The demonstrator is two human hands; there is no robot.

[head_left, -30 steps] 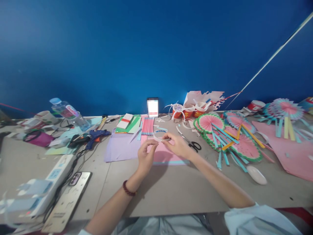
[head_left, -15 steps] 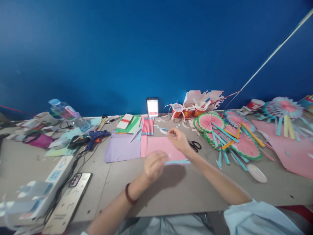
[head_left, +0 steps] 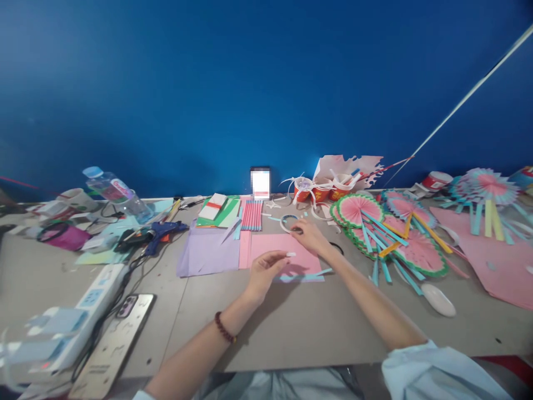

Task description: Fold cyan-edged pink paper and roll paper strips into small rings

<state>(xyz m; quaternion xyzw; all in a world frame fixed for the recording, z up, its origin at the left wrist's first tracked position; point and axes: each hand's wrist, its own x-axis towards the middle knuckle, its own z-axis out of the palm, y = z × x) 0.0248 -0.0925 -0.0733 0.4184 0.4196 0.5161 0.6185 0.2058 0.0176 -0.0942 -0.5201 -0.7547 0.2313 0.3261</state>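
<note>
My right hand (head_left: 308,235) reaches to the far edge of the pink paper sheet (head_left: 278,248) and pinches the rim of a white and blue paper ring (head_left: 287,222), which rests low on the table. My left hand (head_left: 266,269) hovers over the near part of the pink sheet with its fingers stretched out to the right and nothing in them. A thin blue paper strip (head_left: 306,275) lies along the sheet's near edge, just beyond the left fingertips. A bead bracelet (head_left: 225,329) is on my left wrist.
A lilac sheet (head_left: 208,251) and a row of pink-blue strips (head_left: 252,215) lie left of the pink sheet. Watermelon paper fans (head_left: 391,233) spread to the right, red cups (head_left: 320,192) behind. Left side: glue gun (head_left: 164,229), bottle (head_left: 116,191), power strip (head_left: 89,300), phone (head_left: 112,340).
Both hands held the ring together a second ago. The left hand let go and drew back, then stretched over the pink sheet. The right hand carried the ring further away and lowered it.
</note>
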